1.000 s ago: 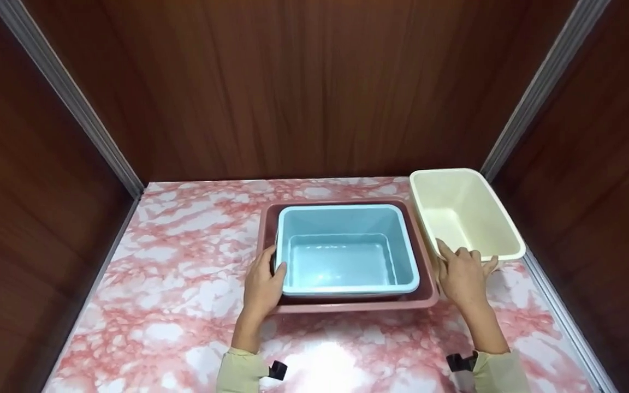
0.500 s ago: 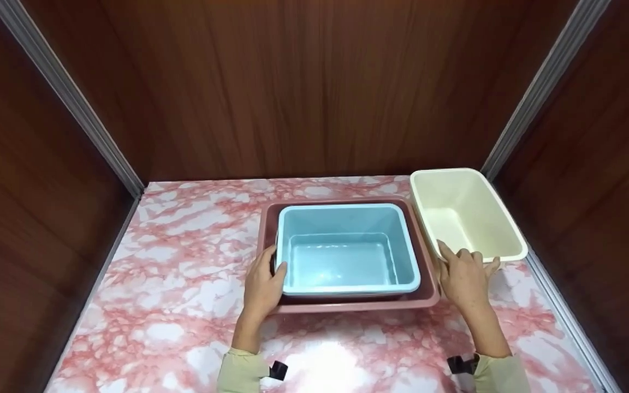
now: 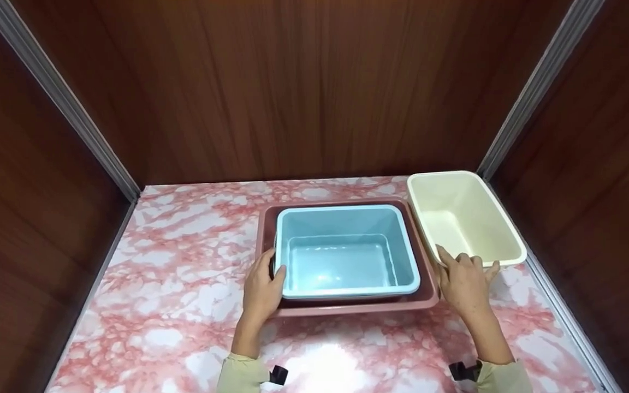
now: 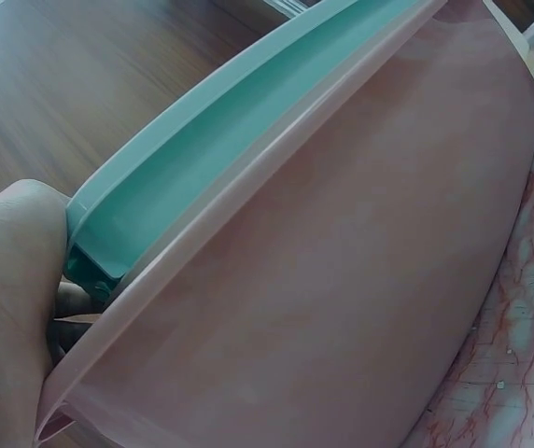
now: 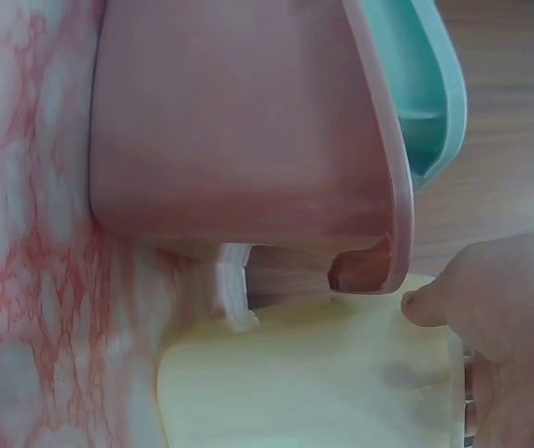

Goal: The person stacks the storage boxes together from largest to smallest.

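A light blue rectangular basin [image 3: 342,262] sits inside a larger dusty pink basin [image 3: 352,309]. My left hand [image 3: 262,286] holds the blue basin's left rim, its thumb over the edge and its fingers in the gap between the two basins. The left wrist view shows the left hand [image 4: 6,308] at the corner, where some fingers are hidden behind the pink wall. On the right stands a cream basin [image 3: 467,218], close against the pink one. My right hand [image 3: 464,284] grips its near rim by the left corner; the right wrist view shows the thumb [image 5: 426,303] there.
A pink-and-white marbled tabletop [image 3: 172,262] lies under the basins. Dark wooden panels [image 3: 303,93] close off the back and both sides, with grey metal strips [image 3: 544,82] at the corners. The cream basin's far right corner is close to the right-hand strip.
The head view has shifted very slightly. Both hands keep their places on the basins, and the basins stay where they were.
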Tool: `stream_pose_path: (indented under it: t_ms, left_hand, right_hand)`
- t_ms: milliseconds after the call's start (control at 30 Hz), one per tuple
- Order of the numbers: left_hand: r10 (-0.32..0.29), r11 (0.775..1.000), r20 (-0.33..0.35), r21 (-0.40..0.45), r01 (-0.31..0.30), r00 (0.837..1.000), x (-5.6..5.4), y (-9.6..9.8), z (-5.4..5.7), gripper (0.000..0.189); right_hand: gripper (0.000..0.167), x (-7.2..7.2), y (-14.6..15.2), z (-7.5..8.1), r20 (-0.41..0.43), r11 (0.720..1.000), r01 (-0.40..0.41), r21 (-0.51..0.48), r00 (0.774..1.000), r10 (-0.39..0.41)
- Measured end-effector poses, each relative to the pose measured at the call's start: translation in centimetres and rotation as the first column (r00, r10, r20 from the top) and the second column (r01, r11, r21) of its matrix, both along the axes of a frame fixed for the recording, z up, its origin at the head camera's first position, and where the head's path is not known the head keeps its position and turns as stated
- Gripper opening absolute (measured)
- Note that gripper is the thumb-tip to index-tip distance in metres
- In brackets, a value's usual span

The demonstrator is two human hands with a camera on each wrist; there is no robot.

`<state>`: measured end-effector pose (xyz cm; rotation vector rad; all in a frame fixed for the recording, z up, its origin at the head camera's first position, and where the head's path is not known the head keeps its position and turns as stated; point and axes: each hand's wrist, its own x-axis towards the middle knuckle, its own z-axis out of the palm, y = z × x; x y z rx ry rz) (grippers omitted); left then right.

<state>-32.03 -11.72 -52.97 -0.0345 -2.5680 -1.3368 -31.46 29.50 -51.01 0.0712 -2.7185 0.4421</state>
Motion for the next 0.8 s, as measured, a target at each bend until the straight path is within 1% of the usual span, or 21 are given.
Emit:
stream_pose_path:
  t_ms: [133, 333, 567, 700, 800]
  left_hand:
    - [0.008, 1.0, -0.012, -0.003, -0.008, 1.0, 0.2, -0.1, 0.0, 0.048]
    - [0.005, 1.0, -0.016, -0.001, -0.005, 1.0, 0.4, -0.2, 0.4, 0.049]
    - [0.011, 1.0, -0.033, -0.001, -0.011, 0.999, 0.4, 0.0, 0.3, 0.047]
    - [0.007, 1.0, -0.021, 0.002, -0.007, 1.0, 0.4, 0.2, 0.2, 0.048]
    - [0.004, 1.0, -0.027, 0.005, -0.004, 1.0, 0.3, 0.3, 0.2, 0.047]
  right_hand:
    - [0.041, 0.3, -0.1, 0.1, 0.013, 1.0, -0.006, 0.009, 1.0, 0.005]
    - [0.04, 0.9, -0.3, 0.4, 0.013, 1.0, -0.009, 0.013, 1.0, 0.009]
    - [0.04, 1.8, -0.1, 0.8, 0.027, 0.999, -0.001, 0.034, 1.0, 0.0]
    - [0.041, 2.5, 0.0, 0.8, 0.025, 1.0, 0.004, 0.027, 1.0, -0.004]
    - [0.041, 3.0, 0.1, 0.8, 0.028, 1.0, 0.003, 0.011, 1.0, -0.003]
